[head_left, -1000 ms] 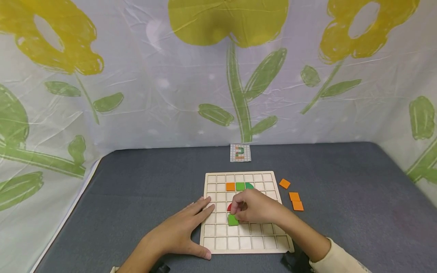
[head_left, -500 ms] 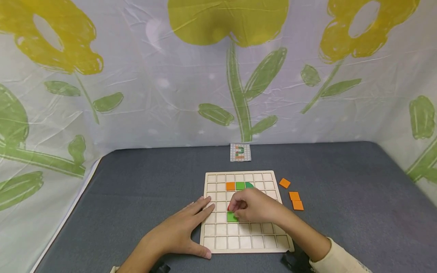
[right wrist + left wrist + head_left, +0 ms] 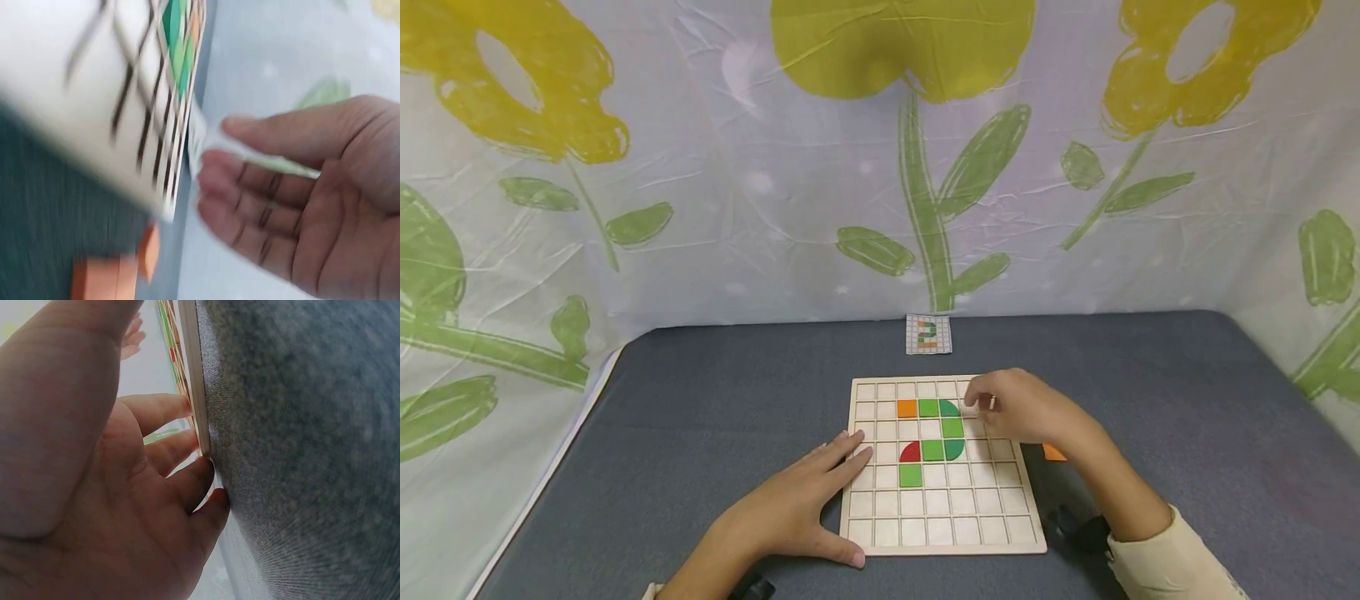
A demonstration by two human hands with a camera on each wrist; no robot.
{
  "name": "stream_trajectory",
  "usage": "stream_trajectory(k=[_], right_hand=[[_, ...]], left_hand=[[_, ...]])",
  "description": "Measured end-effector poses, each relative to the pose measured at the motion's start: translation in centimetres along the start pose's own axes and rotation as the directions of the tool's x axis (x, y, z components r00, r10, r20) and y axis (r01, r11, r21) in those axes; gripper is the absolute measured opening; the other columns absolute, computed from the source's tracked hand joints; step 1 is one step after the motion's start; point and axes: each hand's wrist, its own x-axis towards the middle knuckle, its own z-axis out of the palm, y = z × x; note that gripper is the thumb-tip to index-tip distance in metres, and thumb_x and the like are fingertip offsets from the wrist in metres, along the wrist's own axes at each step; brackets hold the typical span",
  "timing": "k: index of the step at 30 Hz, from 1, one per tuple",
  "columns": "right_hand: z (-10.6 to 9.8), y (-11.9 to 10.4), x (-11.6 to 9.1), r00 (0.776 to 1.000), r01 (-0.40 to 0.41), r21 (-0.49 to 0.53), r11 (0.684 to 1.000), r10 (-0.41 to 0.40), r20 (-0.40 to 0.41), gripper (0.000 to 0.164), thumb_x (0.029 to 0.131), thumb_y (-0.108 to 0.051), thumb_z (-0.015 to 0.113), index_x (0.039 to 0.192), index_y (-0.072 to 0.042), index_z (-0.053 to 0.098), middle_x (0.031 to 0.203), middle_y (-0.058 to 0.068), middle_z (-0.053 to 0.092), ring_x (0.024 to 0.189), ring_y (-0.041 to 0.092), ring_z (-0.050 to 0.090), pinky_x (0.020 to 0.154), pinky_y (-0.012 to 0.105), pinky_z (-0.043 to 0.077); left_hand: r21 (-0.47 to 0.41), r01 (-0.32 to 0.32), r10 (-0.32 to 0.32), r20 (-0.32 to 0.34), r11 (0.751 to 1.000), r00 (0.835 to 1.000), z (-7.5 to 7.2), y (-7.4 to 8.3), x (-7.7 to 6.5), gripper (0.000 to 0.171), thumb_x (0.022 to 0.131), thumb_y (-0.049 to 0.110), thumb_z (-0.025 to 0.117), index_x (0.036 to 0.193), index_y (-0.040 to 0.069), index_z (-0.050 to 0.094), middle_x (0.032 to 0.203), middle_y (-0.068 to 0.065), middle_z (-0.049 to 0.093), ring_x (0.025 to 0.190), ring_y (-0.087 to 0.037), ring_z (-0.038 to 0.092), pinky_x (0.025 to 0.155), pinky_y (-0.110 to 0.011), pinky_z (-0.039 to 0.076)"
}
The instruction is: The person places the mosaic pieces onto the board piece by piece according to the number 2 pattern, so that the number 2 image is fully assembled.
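Observation:
A pale wooden grid board (image 3: 938, 531) lies on the table. My left hand (image 3: 793, 510) rests at its left edge with fingers spread; in the left wrist view its fingertips touch the board's side. My right hand (image 3: 1024, 407) hovers over the upper right of the board, fingers loosely bent, holding nothing. On the grid sit an orange square tile (image 3: 907, 408), a green square (image 3: 928, 407), a teal rounded tile (image 3: 949, 407), a red rounded tile (image 3: 911, 452), and a green square (image 3: 911, 476) below it. Other green and teal tiles lie beside these.
Loose orange tiles (image 3: 103, 278) lie on the table right of the board; the right arm covers most of them in the head view. A small pattern card (image 3: 928, 334) lies behind the board. A flowered cloth (image 3: 760, 208) hangs at the table's back.
The lower green square has shifted up into line with a grid cell under the red tile. My right hand has let go and moved up and right. The left hand has stayed put.

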Motion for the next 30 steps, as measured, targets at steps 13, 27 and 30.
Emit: stream_trajectory(k=[13, 27, 30], right_hand=[[-1.7, 5.6, -0.6, 0.961, -0.272, -0.162, 0.949, 0.277, 0.011, 0.020, 0.086, -0.006, 0.077, 0.102, 0.001, 0.066, 0.091, 0.009, 0.062, 0.077, 0.024, 0.056, 0.068, 0.042, 0.051], [-2.4, 6.1, -1.2, 0.978, -0.209, 0.064, 0.976, 0.207, 0.036, 0.021, 0.083, 0.013, 0.063, 0.087, -0.007, 0.067, 0.086, 0.007, 0.061, 0.078, 0.022, 0.053, 0.066, 0.036, 0.048], [-2.7, 6.2, -1.2, 0.978, -0.206, 0.130, 0.970, 0.201, 0.052, 0.018, 0.085, 0.011, 0.064, 0.090, -0.005, 0.070, 0.086, 0.007, 0.063, 0.076, 0.021, 0.055, 0.065, 0.036, 0.051]], left_hand=[[-0.004, -0.001, 0.001, -0.007, 1.000, 1.000, 0.0, 0.1, -0.1, 0.113, 0.070, 0.076, 0.073, 0.158, 0.017, 0.035, 0.166, 0.000, 0.019, 0.151, -0.020, 0.015, 0.118, -0.050, 0.024], [-0.005, -0.007, 0.007, 0.007, 1.000, 1.000, -0.1, 0.1, 0.1, 0.113, 0.071, 0.074, 0.074, 0.159, 0.017, 0.033, 0.166, -0.002, 0.020, 0.151, -0.022, 0.016, 0.118, -0.050, 0.024], [-0.003, -0.002, 0.002, 0.009, 1.000, 1.000, -0.1, 0.1, 0.0, 0.113, 0.070, 0.075, 0.074, 0.159, 0.018, 0.033, 0.166, -0.002, 0.020, 0.151, -0.022, 0.015, 0.118, -0.050, 0.024]])
